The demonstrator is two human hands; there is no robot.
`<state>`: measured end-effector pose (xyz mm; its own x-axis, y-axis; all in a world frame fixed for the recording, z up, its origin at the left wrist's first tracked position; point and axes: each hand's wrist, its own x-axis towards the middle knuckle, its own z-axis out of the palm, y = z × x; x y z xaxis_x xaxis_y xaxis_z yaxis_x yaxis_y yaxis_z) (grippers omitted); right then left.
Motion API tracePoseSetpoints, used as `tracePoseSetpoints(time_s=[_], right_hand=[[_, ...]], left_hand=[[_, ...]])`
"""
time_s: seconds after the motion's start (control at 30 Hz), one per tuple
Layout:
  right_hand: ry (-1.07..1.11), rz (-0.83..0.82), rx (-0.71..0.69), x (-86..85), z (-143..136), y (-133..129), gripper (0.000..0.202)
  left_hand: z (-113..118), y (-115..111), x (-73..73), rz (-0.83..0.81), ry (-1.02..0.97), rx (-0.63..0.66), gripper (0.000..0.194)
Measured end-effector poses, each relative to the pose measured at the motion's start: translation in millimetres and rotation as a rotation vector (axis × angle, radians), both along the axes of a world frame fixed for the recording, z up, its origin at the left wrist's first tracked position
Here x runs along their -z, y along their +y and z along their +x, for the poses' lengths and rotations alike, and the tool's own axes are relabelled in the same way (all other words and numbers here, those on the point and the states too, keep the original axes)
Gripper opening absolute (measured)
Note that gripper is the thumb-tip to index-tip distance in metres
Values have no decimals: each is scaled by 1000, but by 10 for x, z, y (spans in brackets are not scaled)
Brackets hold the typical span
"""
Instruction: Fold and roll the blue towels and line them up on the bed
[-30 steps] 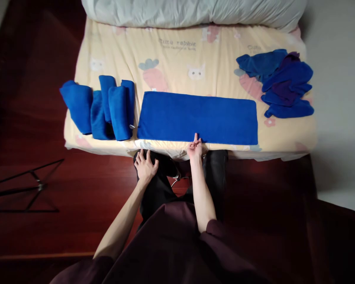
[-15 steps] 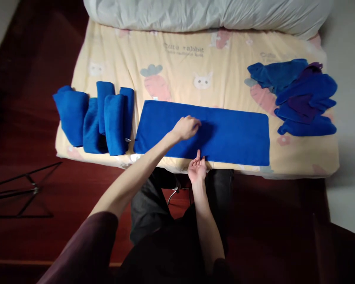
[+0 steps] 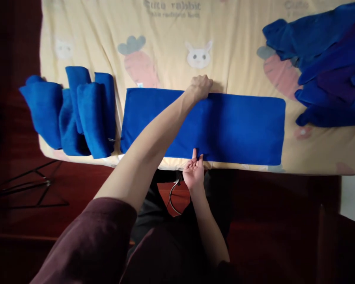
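A blue towel (image 3: 242,126) lies flat and oblong along the near edge of the bed. My left hand (image 3: 201,86) reaches across it to the middle of its far edge, fingers closed at the hem; the fingertips are hidden beneath the hand. Palm up at the near edge, my right hand (image 3: 193,171) has one finger stretched out onto the towel, its thumb apart and the other fingers loosely bent. Several folded or rolled blue towels (image 3: 90,118) stand close together to the left. At the right lies a loose heap of crumpled blue and purple cloths (image 3: 331,75).
The bed's yellow sheet (image 3: 171,47) has printed rabbits and carrots. Dark thin tripod legs (image 3: 41,183) stand on the red-brown floor (image 3: 85,181) at the left. My own legs are below the bed edge.
My left hand has moved forward from above the towel's middle to its far edge. My right hand stays at the near edge. The view has come closer to the bed.
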<state>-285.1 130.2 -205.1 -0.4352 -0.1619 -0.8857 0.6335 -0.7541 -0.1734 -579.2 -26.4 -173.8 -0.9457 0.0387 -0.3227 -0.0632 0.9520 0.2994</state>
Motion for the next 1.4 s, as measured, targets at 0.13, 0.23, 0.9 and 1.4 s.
tracePoseSetpoints(time_s=[0.13, 0.23, 0.9, 1.4], right_hand=[[-15, -59, 70, -17, 1, -15, 28], [-36, -75, 37, -29, 5, -14, 32], [-92, -76, 76, -122, 1, 11, 32], [138, 99, -97, -195, 245, 32, 13]], left_hand=[[-57, 77, -204, -72, -150, -29, 44], [-70, 104, -341, -57, -257, -52, 40], [-122, -146, 163, 171, -159, -55, 50], [17, -143, -42, 358, 107, -182, 47]])
